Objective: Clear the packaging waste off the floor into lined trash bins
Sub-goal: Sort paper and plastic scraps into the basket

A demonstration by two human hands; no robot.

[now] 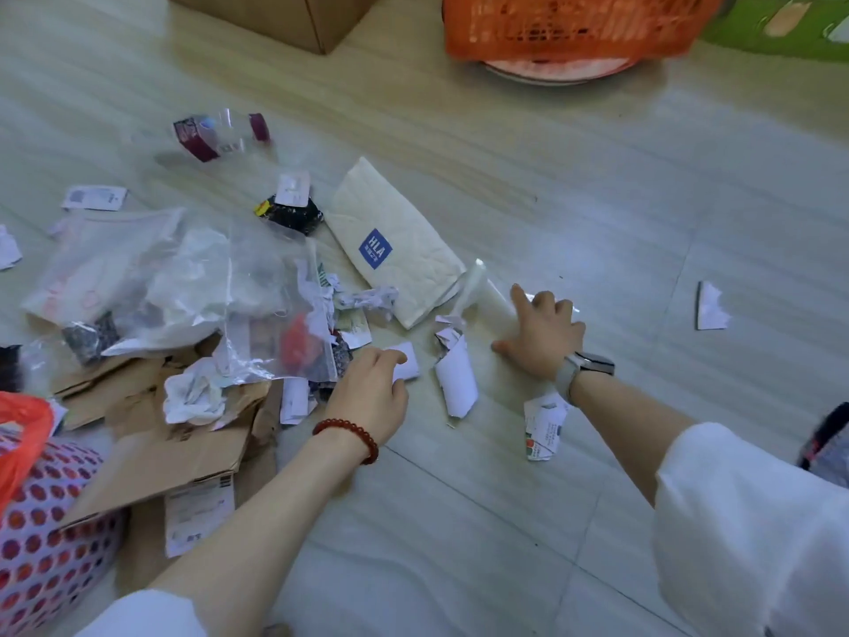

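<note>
Glossy tiled floor (505,521), crinkled clear plastic bags (257,287), matt torn cardboard (183,448).

Waste heap (193,314) on floor (597,177) at 9 o'clock. Quilted pouch (395,241) centre; paper scrap (711,306) at 3 o'clock; crate (574,20) at 1 o'clock; carton (285,16) at 11 o'clock.

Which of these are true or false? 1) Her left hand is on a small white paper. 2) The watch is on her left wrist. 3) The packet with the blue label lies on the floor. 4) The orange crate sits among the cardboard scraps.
1) True: the left hand pinches the small white paper.
2) False: the watch is by the right hand; the left wrist wears a red bead bracelet.
3) True: the cream packet lies flat on the floor.
4) False: the orange crate stands apart, at the top.
</note>
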